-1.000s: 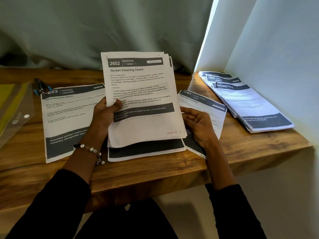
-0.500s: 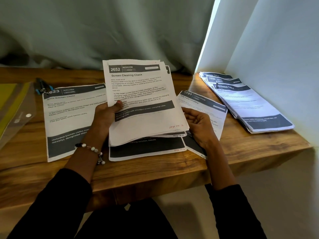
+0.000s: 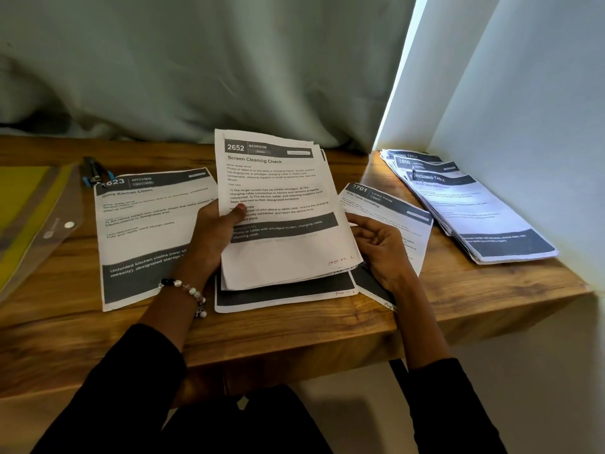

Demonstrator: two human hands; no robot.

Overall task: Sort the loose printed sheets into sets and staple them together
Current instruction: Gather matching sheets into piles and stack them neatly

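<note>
A sheaf of printed sheets (image 3: 278,204), its top page headed "2652 Bedroom, Screen Cleaning Check", tilts up over the middle of the desk's front edge. A "Kitchen" sheet (image 3: 147,237) lies flat toward the left, a "Living Room" sheet (image 3: 389,208) toward the right. A fanned stack (image 3: 471,204) fills the far right corner. A stapler (image 3: 95,172) lies near the back left.

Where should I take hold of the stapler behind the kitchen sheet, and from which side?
Take the stapler by its dark rear body, coming from the left or above. Its blue-tipped front end is tucked against the top corner of the kitchen sheet, so only the far end lies free on the table.
</note>
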